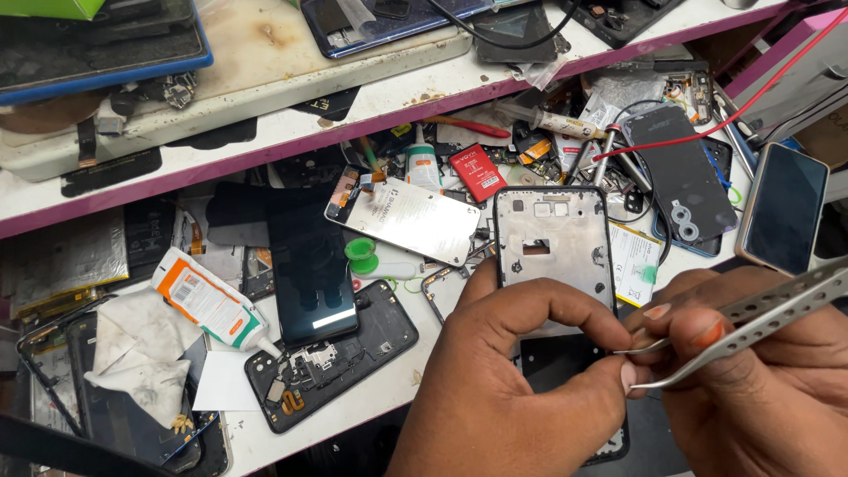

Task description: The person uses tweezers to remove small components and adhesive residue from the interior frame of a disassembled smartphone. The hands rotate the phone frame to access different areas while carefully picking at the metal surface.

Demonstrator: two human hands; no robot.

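left hand [521, 371] pinches lower edge of grey metal phone mid-frame [554, 247], held upright over cluttered white bench [380, 397]. right hand [751, 371] squeezes steel tweezers [751, 318], fingers pressed together, tips nearly closed at frame's bottom right corner, beside left thumb. step in hand, by my read: picking small part off frame edge; what tips hold too small to tell. needs steady frame, light grip. nearby: glossy black screen panel [311, 265] lying on open black phone back [336, 358], white glue tube with orange label [208, 305], crumpled dirty cloth [141, 349].
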